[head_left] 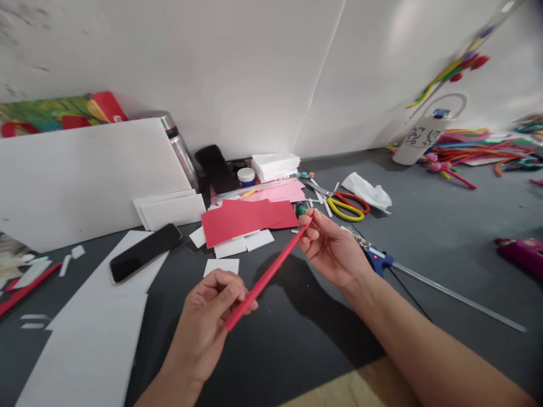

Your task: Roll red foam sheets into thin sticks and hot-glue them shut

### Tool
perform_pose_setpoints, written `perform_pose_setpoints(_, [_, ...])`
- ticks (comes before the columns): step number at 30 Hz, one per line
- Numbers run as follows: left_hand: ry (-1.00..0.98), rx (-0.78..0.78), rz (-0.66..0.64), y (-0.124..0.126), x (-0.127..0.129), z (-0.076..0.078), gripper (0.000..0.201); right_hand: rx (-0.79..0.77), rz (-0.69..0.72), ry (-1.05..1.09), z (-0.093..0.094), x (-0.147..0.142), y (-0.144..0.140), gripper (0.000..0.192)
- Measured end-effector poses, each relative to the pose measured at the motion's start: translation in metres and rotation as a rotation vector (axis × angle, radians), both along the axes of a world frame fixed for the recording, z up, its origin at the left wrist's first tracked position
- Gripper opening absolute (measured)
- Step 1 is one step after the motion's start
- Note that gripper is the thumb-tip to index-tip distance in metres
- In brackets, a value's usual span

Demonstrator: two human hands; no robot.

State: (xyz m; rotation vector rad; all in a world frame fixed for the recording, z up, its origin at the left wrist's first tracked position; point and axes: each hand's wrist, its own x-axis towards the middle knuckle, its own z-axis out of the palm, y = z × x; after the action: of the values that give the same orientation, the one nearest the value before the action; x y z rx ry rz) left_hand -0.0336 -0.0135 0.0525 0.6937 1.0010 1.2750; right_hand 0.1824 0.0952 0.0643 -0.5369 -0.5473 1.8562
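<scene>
I hold a long thin red rolled paper stick [271,271] between both hands above the dark grey floor. My left hand [210,325] pinches its near lower end. My right hand [328,243] grips its far upper end with thumb and fingers. The stick slants from lower left to upper right. Just beyond it lie red paper sheets [244,220] on small white foam pieces [231,246].
A black phone [144,251] rests on white sheets [97,316] at left. Red and yellow scissors [345,204], a blue glue gun [375,257], a metal rod [458,297], a steel bottle [180,148], a jar [246,176] and colourful pipe cleaners [483,148] surround the spot.
</scene>
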Motion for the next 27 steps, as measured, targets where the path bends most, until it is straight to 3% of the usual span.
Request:
perform_pose_setpoints(3, [0.049, 0.019, 0.08, 0.004, -0.005, 0.014, 0.027, -0.093, -0.049, 0.059, 0.002, 0.004, 0.005, 0.004])
perform_pose_setpoints(6, [0.149, -0.015, 0.015, 0.002, 0.007, 0.034, 0.032, -0.185, -0.103, 0.155, 0.012, 0.009, 0.009, 0.012])
perform_pose_setpoints(7, [0.198, -0.002, -0.052, -0.001, 0.015, 0.04, 0.038, -0.203, -0.131, 0.182, 0.018, 0.011, 0.011, 0.016])
perform_pose_setpoints(11, [0.389, 0.161, -0.639, -0.018, 0.051, 0.056, 0.018, -0.215, -0.208, 0.23, 0.038, 0.015, 0.015, 0.028])
perform_pose_setpoints(13, [0.417, 0.167, -0.696, -0.024, 0.058, 0.055, 0.017, -0.197, -0.191, 0.229, 0.044, 0.015, 0.015, 0.024])
perform_pose_setpoints(15, [0.44, 0.161, -0.702, -0.022, 0.052, 0.047, 0.016, -0.152, -0.155, 0.188, 0.043, 0.013, 0.015, 0.016])
perform_pose_setpoints(18, [0.503, 0.097, -0.67, -0.005, 0.024, 0.03, 0.027, -0.047, -0.083, 0.082, 0.036, 0.006, 0.012, 0.005])
perform_pose_setpoints(20, [0.479, -0.097, -0.444, 0.009, 0.003, 0.024, 0.035, 0.038, -0.029, 0.011, 0.03, -0.004, 0.007, 0.004])
perform_pose_setpoints(22, [0.39, -0.145, -0.197, 0.019, -0.01, 0.024, 0.04, 0.128, -0.014, -0.085, 0.025, -0.018, 0.0, 0.009])
perform_pose_setpoints(25, [0.314, -0.085, -0.243, 0.022, -0.01, 0.028, 0.044, 0.21, -0.049, -0.222, 0.018, -0.039, -0.011, 0.016])
perform_pose_setpoints(27, [0.434, -0.06, -0.335, 0.02, -0.001, 0.025, 0.042, 0.223, -0.035, -0.269, 0.011, -0.048, -0.017, 0.018])
